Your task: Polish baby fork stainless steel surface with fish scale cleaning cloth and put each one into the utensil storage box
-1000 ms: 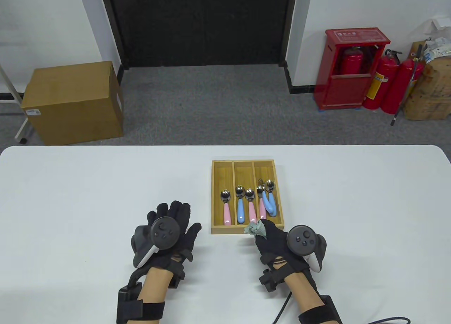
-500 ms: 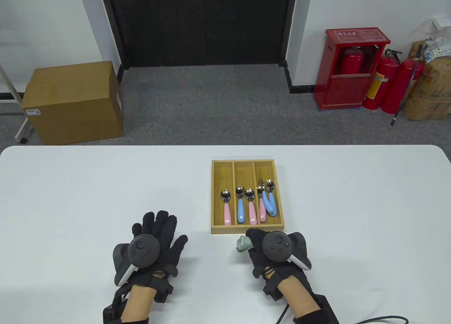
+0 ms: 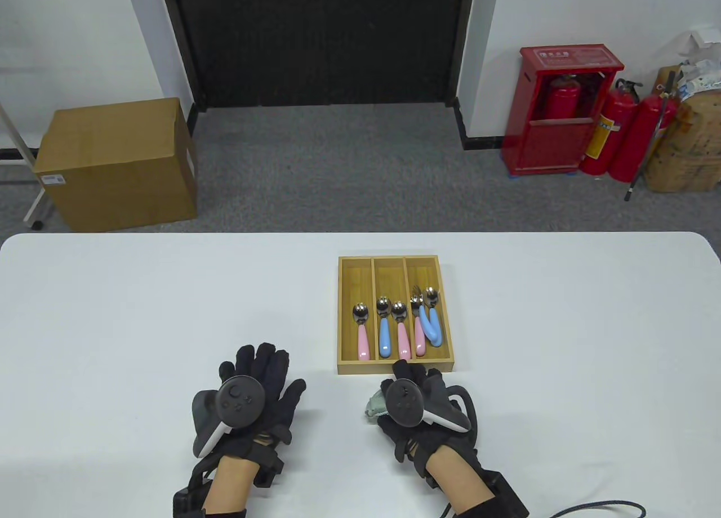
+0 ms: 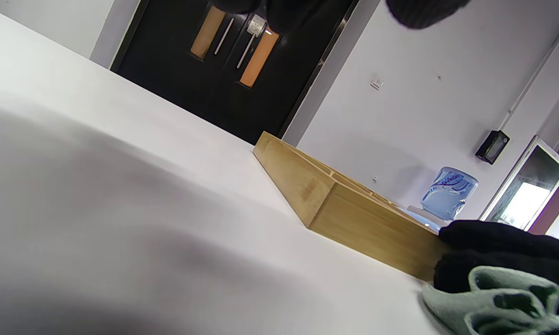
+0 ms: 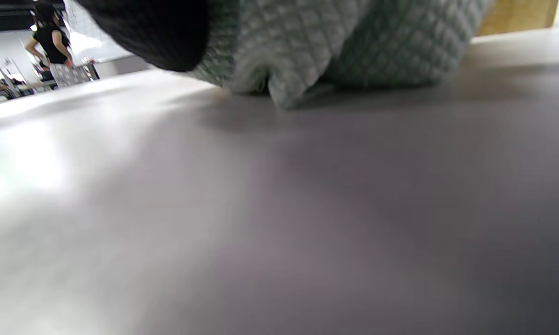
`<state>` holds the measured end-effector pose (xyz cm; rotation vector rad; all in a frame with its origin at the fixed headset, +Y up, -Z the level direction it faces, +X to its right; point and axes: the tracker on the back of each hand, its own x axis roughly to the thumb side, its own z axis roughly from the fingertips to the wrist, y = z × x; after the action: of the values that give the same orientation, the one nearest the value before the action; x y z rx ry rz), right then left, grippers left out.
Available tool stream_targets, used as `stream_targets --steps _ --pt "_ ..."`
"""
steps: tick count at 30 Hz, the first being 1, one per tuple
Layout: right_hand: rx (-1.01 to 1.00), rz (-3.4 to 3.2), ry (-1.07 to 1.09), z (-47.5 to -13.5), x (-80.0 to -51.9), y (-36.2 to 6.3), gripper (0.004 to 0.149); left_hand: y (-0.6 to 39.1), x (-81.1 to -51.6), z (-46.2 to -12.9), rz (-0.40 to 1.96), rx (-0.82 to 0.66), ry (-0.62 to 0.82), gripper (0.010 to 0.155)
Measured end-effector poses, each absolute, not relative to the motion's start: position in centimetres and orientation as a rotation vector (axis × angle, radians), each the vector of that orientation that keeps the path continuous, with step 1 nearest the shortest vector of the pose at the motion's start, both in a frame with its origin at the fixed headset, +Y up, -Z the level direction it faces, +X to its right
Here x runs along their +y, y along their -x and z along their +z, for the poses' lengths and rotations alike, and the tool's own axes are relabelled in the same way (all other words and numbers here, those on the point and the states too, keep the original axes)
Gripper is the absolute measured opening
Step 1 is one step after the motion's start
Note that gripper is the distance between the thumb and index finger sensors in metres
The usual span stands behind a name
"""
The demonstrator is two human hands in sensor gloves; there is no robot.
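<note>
The utensils lie in the utensil storage box [image 3: 395,314]: a pink-handled one in the left compartment, a blue and a pink one in the middle, and a pink and two blue ones crowded in the right. The forks [image 3: 416,306] I can make out sit in that right compartment; which of the other shiny heads are tines or bowls is too small to tell. None lies loose on the worktop [image 3: 563,343].

The fish scale cleaning cloth [image 3: 374,406] is bunched in my right hand [image 3: 414,408], whose grip is curled round it, fingers pinching the wad. The right wrist view shows the cloth's quilted underside [image 5: 335,42] right down at the worktop, seemingly touching it. A moment ago this hand was at the box's near right corner with the cloth held over the rim; it has since drawn back toward me and down, so it now sits just in front of the box's near wall.

My left hand [image 3: 256,391] lies flat on the worktop, well left of the box, its grip spread and holding nothing; it has shifted only a little.

I judge the polishing and storing finished, with the cloth about to be set down.
</note>
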<state>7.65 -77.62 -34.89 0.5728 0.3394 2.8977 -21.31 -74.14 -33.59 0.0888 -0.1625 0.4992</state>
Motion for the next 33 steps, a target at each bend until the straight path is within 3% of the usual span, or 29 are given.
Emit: stream_targets --steps 4,9,16,22,33 --pt "0.466 2.922 -0.536 -34.9 -77.7 -7.5 0.078 21.2 -74.4 -33.6 0.489 -0.17 -0.078 0.073" --pt "0.426 2.832 -0.554 -34.6 -76.9 -8.5 0.085 21.0 -74.6 -33.7 0.5 -0.184 -0.057 0.074" --pt "0.165 2.669 -0.471 -33.9 -73.3 -12.9 0.089 20.2 -74.5 -33.3 0.512 -0.217 -0.045 0.076" --pt "-0.125 2.705 -0.272 -34.6 -72.0 -16.6 0.08 19.4 -74.9 -33.0 0.473 -0.216 -0.005 0.079" --pt "0.103 2.825 -0.199 -35.9 -75.2 -16.8 0.081 18.6 -75.7 -33.1 0.412 -0.222 0.048 0.083"
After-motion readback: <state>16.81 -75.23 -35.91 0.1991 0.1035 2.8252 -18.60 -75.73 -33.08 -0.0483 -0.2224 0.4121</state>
